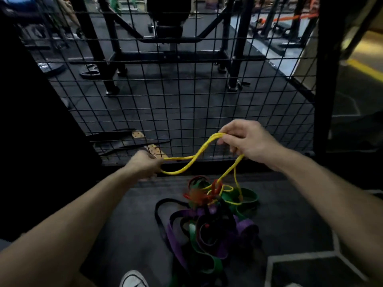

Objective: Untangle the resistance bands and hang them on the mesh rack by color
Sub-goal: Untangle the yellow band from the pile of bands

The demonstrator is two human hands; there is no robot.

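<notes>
A thin yellow resistance band (193,159) is stretched between my two hands above the floor. My left hand (145,163) grips its left loop end. My right hand (245,139) pinches the band's upper strands, and more yellow strands trail from that hand down into the pile. The tangled pile of bands (211,222) lies on the dark floor below, with purple, green, black, red and orange bands knotted together. The black mesh rack (165,90) stands upright directly behind my hands, with nothing hanging on it in view.
A thick black post (325,79) frames the mesh on the right. Gym machine frames and weight plates stand behind the mesh. My white shoe (133,279) is at the bottom edge beside the pile. White floor lines run at the lower right.
</notes>
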